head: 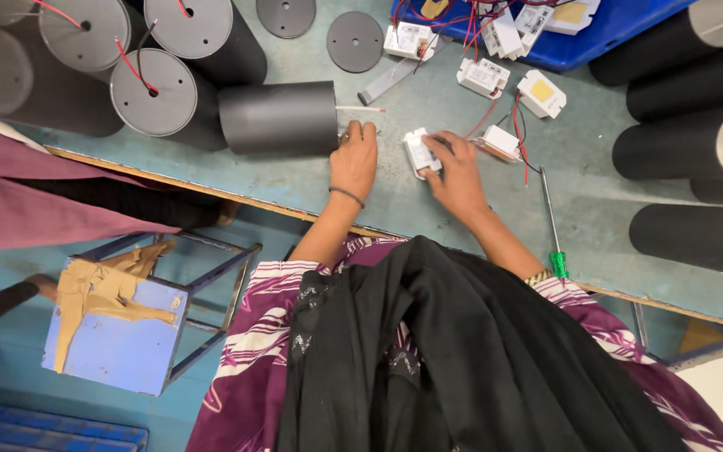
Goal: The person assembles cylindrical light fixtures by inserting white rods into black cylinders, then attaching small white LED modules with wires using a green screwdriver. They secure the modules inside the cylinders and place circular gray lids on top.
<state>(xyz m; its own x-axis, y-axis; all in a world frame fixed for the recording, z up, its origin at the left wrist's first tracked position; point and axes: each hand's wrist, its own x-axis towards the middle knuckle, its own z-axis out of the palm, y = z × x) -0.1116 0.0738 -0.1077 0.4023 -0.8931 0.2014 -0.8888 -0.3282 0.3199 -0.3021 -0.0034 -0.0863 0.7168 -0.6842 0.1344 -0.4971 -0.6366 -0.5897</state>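
Note:
My right hand (455, 172) grips a small white rectangular driver box (418, 154) on the blue-green table (428, 109). Red wires (519, 138) run from a second white box (500, 142) just right of that hand. My left hand (355, 157) rests on the table with its fingers curled at the open end of a black cylinder housing (278, 117) lying on its side. A thin white stick-like piece (360, 109) pokes out beside that housing's rim. Whether the left fingers pinch anything is hidden.
Black cylinder housings stand at the left (156, 92) and lie stacked at the right (688, 142). A blue tray (579, 42) of white boxes sits at the back. Two round grey discs (355, 40), a green-handled screwdriver (551, 226), a blue stool (119, 326) and a co-worker's sleeve (27, 201) are nearby.

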